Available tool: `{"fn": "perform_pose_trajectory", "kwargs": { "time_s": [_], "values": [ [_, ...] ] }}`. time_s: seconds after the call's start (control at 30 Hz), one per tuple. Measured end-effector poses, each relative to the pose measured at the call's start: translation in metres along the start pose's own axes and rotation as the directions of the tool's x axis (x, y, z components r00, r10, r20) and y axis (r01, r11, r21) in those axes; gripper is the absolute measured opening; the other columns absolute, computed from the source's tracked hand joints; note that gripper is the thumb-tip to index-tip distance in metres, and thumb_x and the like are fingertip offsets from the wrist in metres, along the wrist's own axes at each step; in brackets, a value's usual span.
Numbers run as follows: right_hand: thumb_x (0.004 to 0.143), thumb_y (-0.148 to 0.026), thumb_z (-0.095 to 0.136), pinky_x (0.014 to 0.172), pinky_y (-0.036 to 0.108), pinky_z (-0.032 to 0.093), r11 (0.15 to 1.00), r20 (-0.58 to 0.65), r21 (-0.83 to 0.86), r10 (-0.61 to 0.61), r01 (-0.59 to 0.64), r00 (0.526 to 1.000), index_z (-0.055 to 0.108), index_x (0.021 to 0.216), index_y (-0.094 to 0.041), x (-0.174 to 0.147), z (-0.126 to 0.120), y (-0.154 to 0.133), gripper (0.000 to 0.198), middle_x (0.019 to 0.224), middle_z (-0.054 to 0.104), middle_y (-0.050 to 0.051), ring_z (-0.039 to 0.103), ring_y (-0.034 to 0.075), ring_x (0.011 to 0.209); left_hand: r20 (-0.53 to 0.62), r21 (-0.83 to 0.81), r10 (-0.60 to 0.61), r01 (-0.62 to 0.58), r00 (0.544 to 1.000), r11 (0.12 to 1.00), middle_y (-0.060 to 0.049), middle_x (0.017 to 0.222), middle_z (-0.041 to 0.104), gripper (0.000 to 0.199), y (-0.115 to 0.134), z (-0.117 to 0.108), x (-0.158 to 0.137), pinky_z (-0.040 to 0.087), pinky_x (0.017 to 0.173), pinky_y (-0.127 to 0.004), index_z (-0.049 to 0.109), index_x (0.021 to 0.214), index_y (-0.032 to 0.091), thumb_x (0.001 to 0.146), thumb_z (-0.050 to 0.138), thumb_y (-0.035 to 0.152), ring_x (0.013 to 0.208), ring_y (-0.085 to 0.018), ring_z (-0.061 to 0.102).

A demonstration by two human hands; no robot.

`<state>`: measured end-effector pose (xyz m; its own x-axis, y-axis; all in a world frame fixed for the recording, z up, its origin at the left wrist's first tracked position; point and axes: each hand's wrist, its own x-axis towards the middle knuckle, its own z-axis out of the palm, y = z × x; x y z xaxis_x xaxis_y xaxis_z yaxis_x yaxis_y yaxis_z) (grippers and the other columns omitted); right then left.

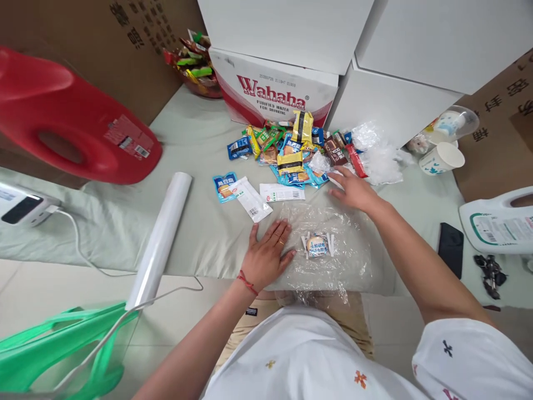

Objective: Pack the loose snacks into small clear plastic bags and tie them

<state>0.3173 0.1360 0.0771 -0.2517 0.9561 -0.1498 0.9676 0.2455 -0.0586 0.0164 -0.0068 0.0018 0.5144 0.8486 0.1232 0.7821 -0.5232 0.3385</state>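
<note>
A wrapped biscuit (318,246) lay on clear film (353,239) between my hands.
I had the left hand (268,256) open, flat beside it; whether the right hand (355,190), at the snack pile (290,163), gripped anything, I couldn't tell.

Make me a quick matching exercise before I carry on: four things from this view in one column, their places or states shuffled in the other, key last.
1. left hand
2. right hand
3. wrapped biscuit
4. white roll

A. at the near side of the snack pile
B. jutting past the edge of the table
C. palm down, red string at the wrist
D. on the clear sheet

Pairs: 1-C, 2-A, 3-D, 4-B
</note>
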Motion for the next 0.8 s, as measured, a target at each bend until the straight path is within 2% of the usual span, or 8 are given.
{"fn": "perform_pose_trajectory", "kwargs": {
  "time_s": [0.13,0.23,0.33,0.4,0.53,0.6,0.7,0.8],
  "values": [
    [0.102,-0.037,0.038,0.099,0.045,0.048,0.991,-0.124,0.038,0.133,-0.130,0.983,0.067,0.132,-0.020,0.041,-0.031,-0.013,0.046,0.127,0.070,0.013,0.063,0.034,0.117,0.006,-0.001,-0.006,0.006,1.000,1.000,-0.012,0.162,0.042,0.061,0.000,0.000,0.000,0.005,0.127,-0.063,0.037,0.159,0.023,0.104,0.041,0.048,0.150,-0.030,0.040],
    [0.101,-0.036,0.036,0.104,0.050,0.043,0.989,-0.224,0.060,0.148,-0.137,0.963,0.053,0.148,-0.015,0.077,-0.035,-0.017,0.054,0.140,0.062,0.018,0.055,0.036,0.128,0.007,0.009,-0.013,0.013,1.000,1.000,-0.012,0.162,0.041,0.060,0.000,0.000,-0.001,0.006,0.127,-0.063,0.038,0.159,0.024,0.104,0.040,0.049,0.150,-0.030,0.039],
    [0.097,-0.040,0.046,0.111,0.059,0.033,0.998,-0.251,0.054,0.056,-0.043,0.966,0.031,0.161,-0.014,0.102,-0.026,-0.025,0.071,0.163,0.036,0.020,0.036,0.039,0.144,0.008,0.018,-0.009,0.009,1.000,1.000,-0.011,0.162,0.041,0.061,0.000,0.000,0.000,0.007,0.127,-0.063,0.037,0.159,0.024,0.104,0.040,0.049,0.150,-0.030,0.039],
    [0.095,-0.040,0.050,0.114,0.061,0.028,0.998,-0.219,0.056,-0.014,0.027,0.976,0.030,0.162,-0.017,0.106,-0.019,-0.034,0.073,0.167,0.028,0.017,0.031,0.038,0.148,0.008,0.018,-0.008,0.007,1.000,1.000,-0.011,0.162,0.041,0.061,0.000,0.000,0.000,0.007,0.127,-0.064,0.037,0.159,0.023,0.104,0.040,0.049,0.150,-0.030,0.039],
    [0.094,-0.034,0.054,0.117,0.052,0.030,0.946,-0.092,0.097,-0.300,0.309,0.949,0.058,0.144,-0.020,0.091,-0.011,-0.044,0.052,0.157,0.048,0.011,0.039,0.030,0.145,0.013,0.005,-0.014,0.013,1.000,1.000,-0.011,0.161,0.042,0.061,0.001,-0.003,0.000,0.009,0.127,-0.063,0.038,0.159,0.024,0.103,0.041,0.049,0.150,-0.030,0.040],
    [0.096,-0.034,0.052,0.116,0.046,0.034,0.927,-0.088,0.145,-0.335,0.345,0.938,0.068,0.132,-0.020,0.084,-0.014,-0.038,0.042,0.149,0.057,0.009,0.047,0.026,0.140,0.017,-0.005,-0.012,0.012,1.000,1.000,-0.011,0.161,0.042,0.061,0.000,-0.004,0.000,0.008,0.127,-0.063,0.037,0.159,0.024,0.104,0.041,0.049,0.150,-0.030,0.040],
    [0.100,-0.027,0.041,0.108,0.040,0.043,0.984,-0.223,0.171,-0.018,0.057,0.975,0.070,0.126,-0.018,0.088,-0.024,-0.011,0.040,0.137,0.066,0.010,0.059,0.023,0.125,0.011,-0.005,-0.012,0.013,1.000,1.000,-0.011,0.161,0.042,0.060,0.000,-0.004,0.000,0.009,0.127,-0.063,0.038,0.159,0.025,0.104,0.041,0.049,0.150,-0.030,0.040],
    [0.097,-0.029,0.047,0.100,0.046,0.048,0.952,-0.250,0.123,0.303,-0.280,0.920,0.065,0.133,-0.013,0.112,-0.034,0.021,0.043,0.131,0.068,0.020,0.063,0.030,0.118,0.008,0.001,-0.018,0.018,1.000,1.000,-0.011,0.161,0.043,0.060,0.001,-0.003,0.000,0.010,0.127,-0.062,0.039,0.158,0.025,0.104,0.041,0.049,0.150,-0.031,0.040]
  ]
}}
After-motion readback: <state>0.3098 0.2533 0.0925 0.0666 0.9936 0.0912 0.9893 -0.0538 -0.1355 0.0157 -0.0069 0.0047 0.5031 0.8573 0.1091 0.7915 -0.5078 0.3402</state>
